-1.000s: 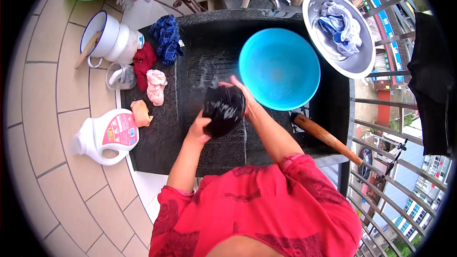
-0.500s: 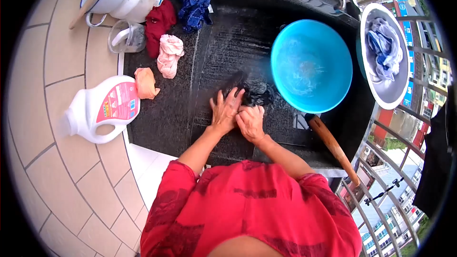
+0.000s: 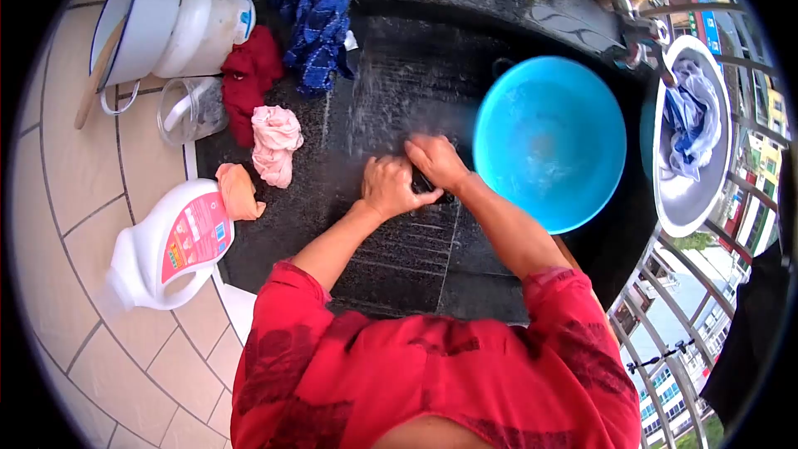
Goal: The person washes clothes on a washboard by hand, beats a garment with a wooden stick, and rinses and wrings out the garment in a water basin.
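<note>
Tan floor tiles (image 3: 83,224) lie on the left, beside a big black stone sink (image 3: 374,270). Near the middle, a wet black bundle (image 3: 422,184) is mostly hidden under two bare hands. The left hand (image 3: 389,187) has its grip clamped on it, and the right hand's (image 3: 436,162) grip is clamped on it too. Just right is a round bright blue tub (image 3: 492,150) with water inside. Far right, a shiny silver bowl (image 3: 680,206) holds a white and blue cloth (image 3: 686,120). On the left are a soft pink cloth (image 3: 276,145) and a white plastic jug (image 3: 137,258).
</note>
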{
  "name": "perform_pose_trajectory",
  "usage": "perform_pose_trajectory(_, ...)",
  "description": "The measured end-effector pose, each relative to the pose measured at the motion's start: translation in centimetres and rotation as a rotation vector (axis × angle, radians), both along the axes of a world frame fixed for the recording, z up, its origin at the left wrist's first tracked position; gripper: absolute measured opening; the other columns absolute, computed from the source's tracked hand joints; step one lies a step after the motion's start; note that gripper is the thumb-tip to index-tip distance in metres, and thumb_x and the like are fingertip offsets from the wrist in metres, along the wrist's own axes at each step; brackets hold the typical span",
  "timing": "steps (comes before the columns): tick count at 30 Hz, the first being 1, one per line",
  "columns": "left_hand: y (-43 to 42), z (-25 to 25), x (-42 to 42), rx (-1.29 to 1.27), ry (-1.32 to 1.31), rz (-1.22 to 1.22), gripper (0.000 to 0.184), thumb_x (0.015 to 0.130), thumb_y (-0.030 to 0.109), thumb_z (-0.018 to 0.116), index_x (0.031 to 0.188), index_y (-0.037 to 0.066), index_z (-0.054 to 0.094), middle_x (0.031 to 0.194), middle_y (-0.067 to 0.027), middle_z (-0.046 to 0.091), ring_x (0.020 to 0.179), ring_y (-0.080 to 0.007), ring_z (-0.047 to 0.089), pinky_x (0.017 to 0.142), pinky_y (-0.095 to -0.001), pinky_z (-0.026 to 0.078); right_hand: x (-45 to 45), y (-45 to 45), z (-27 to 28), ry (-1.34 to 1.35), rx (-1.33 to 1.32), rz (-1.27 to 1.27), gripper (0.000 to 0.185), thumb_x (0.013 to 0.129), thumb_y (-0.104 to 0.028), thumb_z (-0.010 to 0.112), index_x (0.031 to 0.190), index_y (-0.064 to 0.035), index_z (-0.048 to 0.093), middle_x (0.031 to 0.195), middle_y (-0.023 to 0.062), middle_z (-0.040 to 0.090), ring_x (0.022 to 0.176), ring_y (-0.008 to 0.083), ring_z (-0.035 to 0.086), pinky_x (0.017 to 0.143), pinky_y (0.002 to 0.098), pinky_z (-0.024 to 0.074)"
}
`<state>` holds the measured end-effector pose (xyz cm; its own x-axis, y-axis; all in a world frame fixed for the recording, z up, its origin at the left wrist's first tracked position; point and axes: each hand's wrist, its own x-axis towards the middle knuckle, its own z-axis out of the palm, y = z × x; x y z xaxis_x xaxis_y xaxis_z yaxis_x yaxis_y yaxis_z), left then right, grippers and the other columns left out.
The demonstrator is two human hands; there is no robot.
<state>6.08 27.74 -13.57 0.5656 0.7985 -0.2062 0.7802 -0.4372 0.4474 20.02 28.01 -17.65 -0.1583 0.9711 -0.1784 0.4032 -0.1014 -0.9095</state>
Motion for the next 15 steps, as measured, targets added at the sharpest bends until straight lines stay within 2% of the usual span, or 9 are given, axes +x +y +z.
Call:
perform_pose_trajectory(3, 0.6, 0.4, 0.9, -0.026, 0.004, 0.074, 0.054, 0.060, 0.053, 0.072, 0.073, 0.001, 0.064, 0.070, -0.0165, 0.064, 0.065, -0.0303, 0.063, 0.063, -0.0406, 0.048, -0.1, 1.1, 0.1, -0.174, 0.088, 0.004, 0.022, 0.088, -0.024, 0.049, 0.080, -0.0040, 0.053, 0.068, 0.0207, 0.059, 0.065, 0.0401, 0.058, 0.059, 0.0492, 0.0465)
perform_pose_trajectory(4, 0.5, 0.3, 1.1, 0.008, 0.019, 0.078, 0.053, 0.062, 0.052, 0.071, 0.074, 0.001, 0.064, 0.071, -0.0168, 0.065, 0.064, -0.0308, 0.064, 0.062, -0.0417, 0.049, -0.1, 1.2, 0.2, -0.208, 0.185, -0.014, 0.020, 0.089, -0.023, 0.049, 0.081, -0.0052, 0.050, 0.067, 0.0199, 0.059, 0.061, 0.0403, 0.057, 0.053, 0.0500, 0.0456)
perform_pose_trajectory(5, 0.4, 0.2, 1.0, 0.012, 0.008, 0.067, 0.053, 0.062, 0.052, 0.071, 0.074, 0.001, 0.064, 0.071, -0.0168, 0.065, 0.064, -0.0308, 0.064, 0.062, -0.0417, 0.049, -0.1, 0.9, 0.4, -0.249, 0.178, 0.016, 0.015, 0.087, -0.020, 0.052, 0.080, -0.0072, 0.051, 0.072, 0.0149, 0.061, 0.069, 0.0353, 0.060, 0.061, 0.0465, 0.0455)
perform_pose_trajectory(7, 0.4, 0.1, 0.9, 0.011, 0.012, 0.054, 0.053, 0.062, 0.052, 0.071, 0.076, 0.002, 0.064, 0.070, -0.0164, 0.065, 0.062, -0.0314, 0.063, 0.063, -0.0426, 0.049, 0.3, 1.0, 1.0, -0.443, 0.484, -0.039, 0.010, 0.085, -0.019, 0.054, 0.086, -0.0097, 0.055, 0.085, 0.0097, 0.059, 0.086, 0.0284, 0.057, 0.074, 0.0419, 0.0409)
perform_pose_trajectory(8, 0.5, 0.3, 0.7, -0.002, 0.034, 0.053, 0.054, 0.063, 0.054, 0.069, 0.079, 0.002, 0.064, 0.072, -0.0174, 0.065, 0.065, -0.0315, 0.064, 0.065, -0.0429, 0.049, -0.3, 0.4, 1.2, -0.433, 0.473, -0.217, 0.013, 0.082, -0.018, 0.057, 0.093, -0.0111, 0.058, 0.099, 0.0062, 0.054, 0.098, 0.0249, 0.049, 0.082, 0.0396, 0.0337)
perform_pose_trajectory(11, 0.3, -0.5, 0.5, 0.037, 0.048, 0.056, 0.057, 0.065, 0.057, 0.066, 0.080, 0.001, 0.064, 0.073, -0.0179, 0.065, 0.068, -0.0321, 0.064, 0.067, -0.0430, 0.049, 0.5, -3.4, 2.9, -0.332, 0.370, -0.460, 0.031, 0.079, -0.019, 0.062, 0.108, -0.0116, 0.055, 0.105, 0.0098, 0.051, 0.102, 0.0276, 0.049, 0.085, 0.0430, 0.0345)
perform_pose_trajectory(12, 0.2, -1.1, 0.5, 0.065, 0.025, 0.076, 0.058, 0.066, 0.063, 0.061, 0.074, 0.006, 0.063, 0.069, -0.0160, 0.064, 0.064, -0.0327, 0.063, 0.060, -0.0438, 0.048, 1.1, -5.5, 4.6, -0.463, 0.279, -0.443, 0.040, 0.078, -0.019, 0.063, 0.115, -0.0120, 0.051, 0.109, 0.0125, 0.051, 0.106, 0.0292, 0.048, 0.087, 0.0432, 0.0361)
perform_pose_trajectory(13, 0.1, -0.9, 0.6, 0.068, 0.017, 0.082, 0.058, 0.066, 0.063, 0.061, 0.074, 0.006, 0.063, 0.069, -0.0160, 0.064, 0.064, -0.0327, 0.063, 0.060, -0.0438, 0.048, 1.9, -7.4, 6.3, -0.591, 0.190, -0.424, 0.049, 0.076, -0.019, 0.065, 0.121, -0.0123, 0.046, 0.113, 0.0153, 0.051, 0.111, 0.0308, 0.046, 0.088, 0.0433, 0.0377)
perform_pose_trajectory(15, 0.0, -0.4, 0.6, 0.107, 0.006, 0.098, 0.060, 0.066, 0.065, 0.059, 0.072, 0.006, 0.063, 0.069, -0.0160, 0.064, 0.064, -0.0324, 0.063, 0.061, -0.0437, 0.048, 4.1, -10.7, 5.1, -0.718, -0.054, -0.262, 0.064, 0.069, -0.014, 0.068, 0.126, -0.0127, 0.039, 0.104, 0.0129, 0.052, 0.101, 0.0297, 0.053, 0.083, 0.0446, 0.0397)
